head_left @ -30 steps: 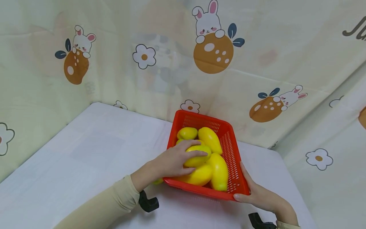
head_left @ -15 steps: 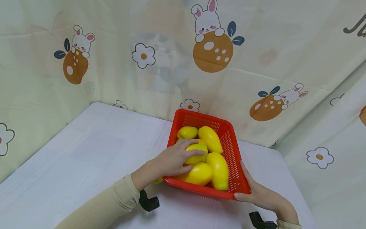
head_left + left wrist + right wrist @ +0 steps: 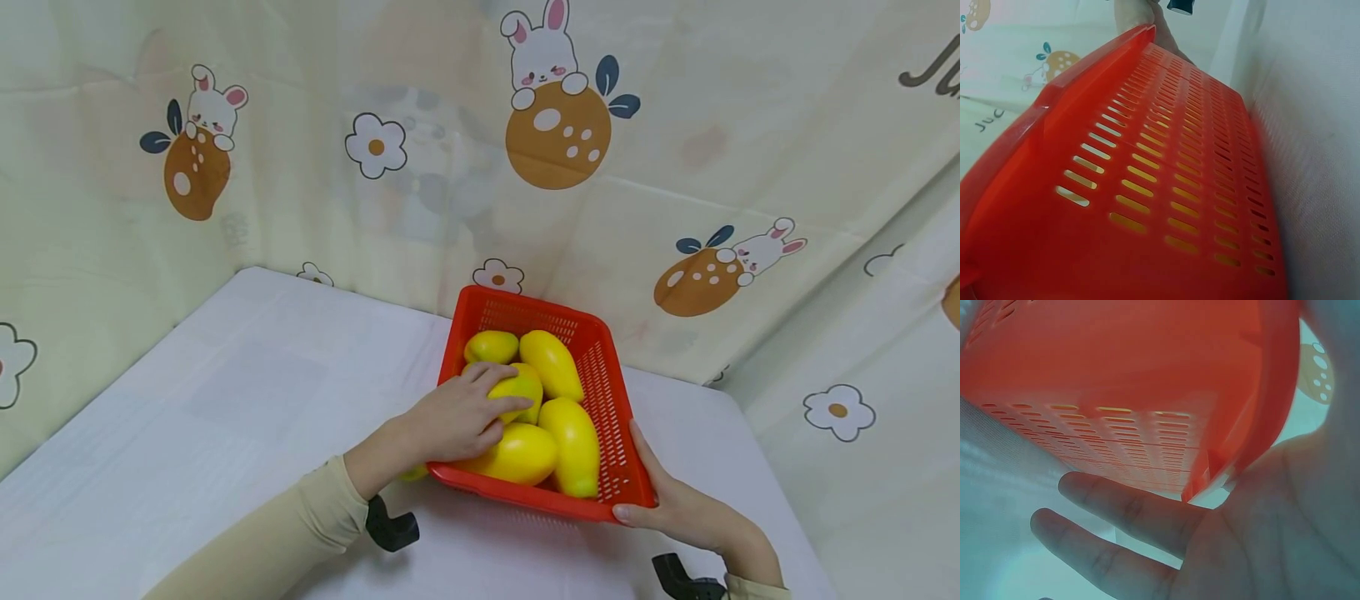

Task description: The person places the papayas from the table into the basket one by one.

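Observation:
A red plastic basket with slotted sides holds several yellow mangoes in the head view. My left hand reaches over its left rim, with the fingers spread over one mango and the thumb bent beside it. Another mango lies just in front of that hand, and a longer mango sits to its right. At the near right corner my right hand holds the basket, thumb on the rim. In the right wrist view, two straight fingers extend beside the slotted wall.
White cloth covers the table. Partly hidden under the left forearm, a yellow-green object lies outside the basket. A patterned curtain hangs close behind the basket. Black wrist devices show below both hands.
The mango under my left hand has sunk lower among the others and shifted slightly left, and the fingers have drawn back a little. My right hand stays at the basket's corner.

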{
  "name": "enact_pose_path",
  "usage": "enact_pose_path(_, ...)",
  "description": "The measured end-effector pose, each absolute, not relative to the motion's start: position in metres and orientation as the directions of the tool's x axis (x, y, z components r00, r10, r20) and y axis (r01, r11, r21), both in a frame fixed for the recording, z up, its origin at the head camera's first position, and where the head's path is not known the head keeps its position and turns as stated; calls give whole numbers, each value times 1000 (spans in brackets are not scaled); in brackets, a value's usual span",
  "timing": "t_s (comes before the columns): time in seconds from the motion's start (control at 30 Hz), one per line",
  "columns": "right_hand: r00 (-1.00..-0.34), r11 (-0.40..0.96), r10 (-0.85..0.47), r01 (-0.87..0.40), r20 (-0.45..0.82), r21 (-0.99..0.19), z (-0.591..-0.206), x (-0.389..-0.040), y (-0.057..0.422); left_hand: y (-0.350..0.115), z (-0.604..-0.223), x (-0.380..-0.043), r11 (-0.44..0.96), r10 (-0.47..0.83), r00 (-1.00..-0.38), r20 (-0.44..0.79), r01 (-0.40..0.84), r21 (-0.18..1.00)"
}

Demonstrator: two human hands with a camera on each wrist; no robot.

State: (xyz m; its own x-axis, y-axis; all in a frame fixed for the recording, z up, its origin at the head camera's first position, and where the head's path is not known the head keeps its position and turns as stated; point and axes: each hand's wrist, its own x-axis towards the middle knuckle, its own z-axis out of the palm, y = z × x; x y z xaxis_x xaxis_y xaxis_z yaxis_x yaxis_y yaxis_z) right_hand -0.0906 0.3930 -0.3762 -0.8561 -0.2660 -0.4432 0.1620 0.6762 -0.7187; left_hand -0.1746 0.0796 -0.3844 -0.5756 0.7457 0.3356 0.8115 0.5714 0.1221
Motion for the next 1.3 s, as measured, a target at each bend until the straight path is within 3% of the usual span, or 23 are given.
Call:
enact_pose_path(0.3, -856, 673, -268, 163, -443, -721, -376, -91, 392, 80, -385, -176, 566, 759, -566, 321, 818, 103)
enact_pose_path(0.67, -856, 673, -266, 164, -443, -722, -376, -92, 392, 82, -388, -178, 610, 665, -652, 363, 755, 239)
enact_pose_path(0.83, -856, 677, -258, 170, -448, -716, -376, -91, 393, 81, -387, -178, 575, 659, -638, 399, 769, 281)
enact_pose_path(1.3, -857, 683, -256, 167, -447, -711, -377, -91, 392, 80, -387, -177, 571, 690, -615, 381, 786, 237)
